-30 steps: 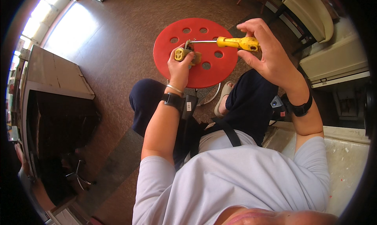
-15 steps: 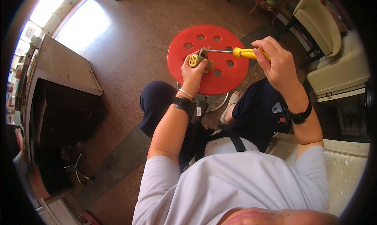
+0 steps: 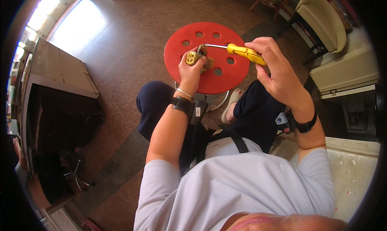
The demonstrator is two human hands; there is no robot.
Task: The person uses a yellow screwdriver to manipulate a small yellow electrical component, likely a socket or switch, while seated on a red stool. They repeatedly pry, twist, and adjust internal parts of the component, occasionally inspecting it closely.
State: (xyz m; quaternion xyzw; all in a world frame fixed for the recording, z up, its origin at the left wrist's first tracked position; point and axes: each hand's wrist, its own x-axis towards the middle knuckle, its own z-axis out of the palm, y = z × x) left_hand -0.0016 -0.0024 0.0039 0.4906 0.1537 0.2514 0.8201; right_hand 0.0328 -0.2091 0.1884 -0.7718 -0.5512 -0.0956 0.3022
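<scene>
In the head view, the fitting [image 3: 192,58] is clasped by the left hand [image 3: 189,74] over the stool [image 3: 173,53]; the screwdriver [image 3: 242,50] is loosely held at its handle by the right hand [image 3: 281,73], the hands apart. Both tools seem stiff, fairly light; the fitting is best gripped round its body.

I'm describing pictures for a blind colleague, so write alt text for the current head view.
A person's right hand is at the handle of a yellow screwdriver, its tip at a small, yellow-ended object gripped in the left hand. Below is a round red stool with holes in its seat; a cream chair stands at upper right.
</scene>
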